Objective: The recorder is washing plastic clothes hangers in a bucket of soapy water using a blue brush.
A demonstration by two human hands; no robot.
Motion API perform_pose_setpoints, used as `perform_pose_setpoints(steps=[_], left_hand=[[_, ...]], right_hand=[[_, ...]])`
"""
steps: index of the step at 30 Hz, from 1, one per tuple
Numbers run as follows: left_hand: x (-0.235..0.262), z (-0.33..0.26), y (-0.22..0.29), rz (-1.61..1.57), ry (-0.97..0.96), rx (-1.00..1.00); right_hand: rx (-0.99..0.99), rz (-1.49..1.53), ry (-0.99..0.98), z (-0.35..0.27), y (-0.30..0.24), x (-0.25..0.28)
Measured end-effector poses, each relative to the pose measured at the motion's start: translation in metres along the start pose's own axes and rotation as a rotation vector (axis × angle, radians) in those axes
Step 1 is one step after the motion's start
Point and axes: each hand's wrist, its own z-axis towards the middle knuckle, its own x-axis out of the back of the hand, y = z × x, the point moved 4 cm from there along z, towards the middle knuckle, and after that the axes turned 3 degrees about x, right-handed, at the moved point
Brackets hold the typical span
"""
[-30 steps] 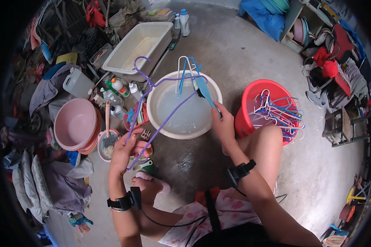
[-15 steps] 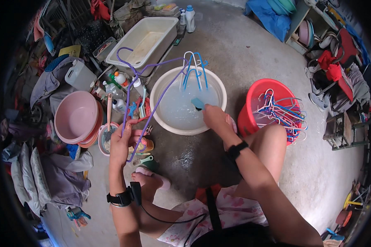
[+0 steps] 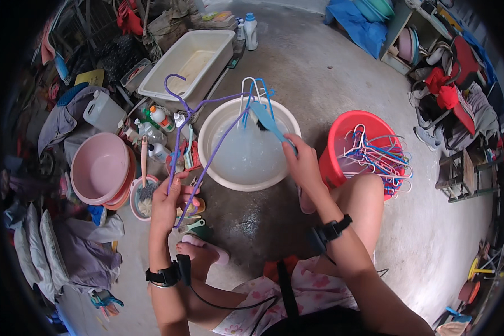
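Note:
My left hand [image 3: 168, 210] is closed around the lower end of a purple clothes hanger [image 3: 191, 111], held up with its hook away from me. One hanger corner reaches over the rim of a cream basin [image 3: 251, 187] of cloudy water. In my right hand [image 3: 303, 162] is a blue scrubbing brush [image 3: 271, 124], its bristled head near that corner above the water; contact cannot be made out. Several white and blue hangers [image 3: 254, 89] stand partly in the water at the basin's far side. More hangers [image 3: 372, 157] fill a red bucket [image 3: 331, 148] to the right.
A long cream tub [image 3: 225, 53] lies behind the basin. Bottles [image 3: 161, 119] and a white jug [image 3: 103, 112] crowd the left, beside stacked pink basins [image 3: 95, 168]. A small pail with a long-handled brush [image 3: 144, 157] stands by my left hand. A wooden stool [image 3: 459, 173] is far right.
My right hand has lifted the brush up out of the basin's middle, toward the hanger's far corner. The purple hanger stays in my left hand. The whole view has shifted slightly.

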Motion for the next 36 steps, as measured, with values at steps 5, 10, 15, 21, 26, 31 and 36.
perform_pose_setpoints(steps=[5,10,15,21,26,31,36], left_hand=[[-0.016,-0.005,0.006,-0.044,-0.093,-0.024],[-0.013,-0.002,-0.004,-0.057,-0.116,0.011],[-0.006,-0.004,-0.013,-0.092,-0.075,0.056],[-0.013,0.000,-0.003,-0.101,-0.071,0.060],[0.003,0.005,-0.003,-0.053,0.025,-0.004],[0.002,0.006,-0.002,-0.101,0.039,0.003],[-0.001,0.001,0.002,-0.091,0.021,0.008]], right_hand=[[0.126,-0.058,0.031,0.033,0.009,-0.021],[0.179,-0.076,-0.133,-0.017,-0.008,-0.028],[0.178,-0.162,-0.407,-0.022,-0.035,-0.011],[0.007,0.081,-0.270,0.009,-0.013,0.026],[-0.016,-0.446,-0.375,0.015,0.001,-0.003],[0.041,-0.728,-0.626,0.018,0.035,-0.062],[0.014,-0.701,-0.601,0.017,0.040,-0.045]])
